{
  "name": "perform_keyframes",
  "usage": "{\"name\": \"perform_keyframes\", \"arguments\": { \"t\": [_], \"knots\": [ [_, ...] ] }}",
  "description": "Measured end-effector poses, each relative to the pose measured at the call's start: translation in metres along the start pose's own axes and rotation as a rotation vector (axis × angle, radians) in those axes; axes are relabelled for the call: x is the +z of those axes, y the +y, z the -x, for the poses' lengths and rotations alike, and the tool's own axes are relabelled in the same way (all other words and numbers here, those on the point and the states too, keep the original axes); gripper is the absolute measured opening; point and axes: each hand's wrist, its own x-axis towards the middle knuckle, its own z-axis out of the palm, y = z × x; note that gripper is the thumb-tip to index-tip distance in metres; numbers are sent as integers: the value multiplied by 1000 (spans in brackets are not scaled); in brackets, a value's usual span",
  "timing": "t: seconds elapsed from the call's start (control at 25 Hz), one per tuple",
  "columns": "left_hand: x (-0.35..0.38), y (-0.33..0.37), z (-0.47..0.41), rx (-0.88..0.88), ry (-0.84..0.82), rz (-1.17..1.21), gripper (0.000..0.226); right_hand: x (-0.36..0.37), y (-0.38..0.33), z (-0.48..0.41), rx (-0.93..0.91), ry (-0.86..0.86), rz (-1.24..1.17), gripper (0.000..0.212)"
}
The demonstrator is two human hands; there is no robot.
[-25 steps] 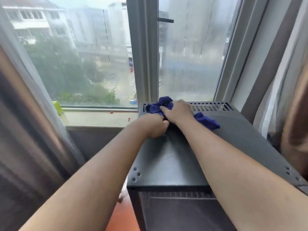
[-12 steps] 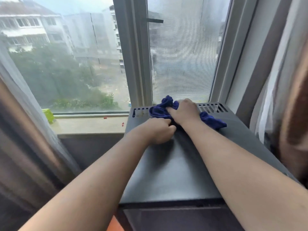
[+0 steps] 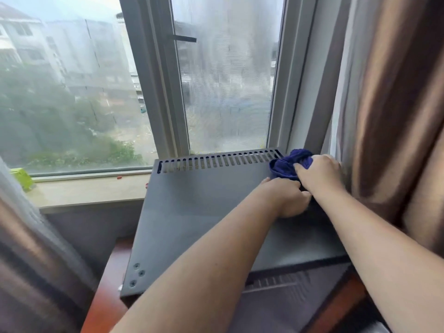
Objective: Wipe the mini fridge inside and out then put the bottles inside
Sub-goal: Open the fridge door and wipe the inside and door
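Observation:
The mini fridge (image 3: 197, 212) is a dark grey metal box below the window, with a row of vent slots along its far top edge. A bunched blue cloth (image 3: 287, 164) lies on the fridge's far right top corner. My right hand (image 3: 319, 173) lies on top of the cloth, fingers curled over it. My left hand (image 3: 286, 197) sits just in front, fingers curled at the cloth's near edge. No bottles are in view.
A brown curtain (image 3: 389, 116) hangs right against the fridge's right side. The window sill (image 3: 84, 193) runs to the left with a green object (image 3: 21, 179) on it. Another curtain (image 3: 28, 248) hangs at the left. Reddish wood floor (image 3: 105, 301) shows beside the fridge.
Both hands and the cloth have slid from the middle of the fridge's far top edge to its far right corner. The view has shifted right.

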Motion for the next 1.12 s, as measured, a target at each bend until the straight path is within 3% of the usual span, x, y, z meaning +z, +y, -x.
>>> {"name": "perform_keyframes", "arguments": {
  "t": [0.12,0.28,0.52,0.64,0.84,1.12],
  "knots": [
    [0,-28,44,-57,57,-33,51,8,-48,38,-127,-77,64,45],
    [-8,-90,130,-148,95,-99,29,30,-126,112,-306,-255,-5,46],
    [-5,-145,244,-216,166,-65,39,37,-189,209,-478,-356,-90,41],
    [0,-139,261,-209,195,-41,41,26,-177,227,-500,-343,-144,35],
    [18,-61,247,-299,207,17,30,-14,-114,216,-452,-346,-117,45],
    [57,71,152,-66,238,-10,28,-72,29,146,-165,-102,15,50]
  ]
}}
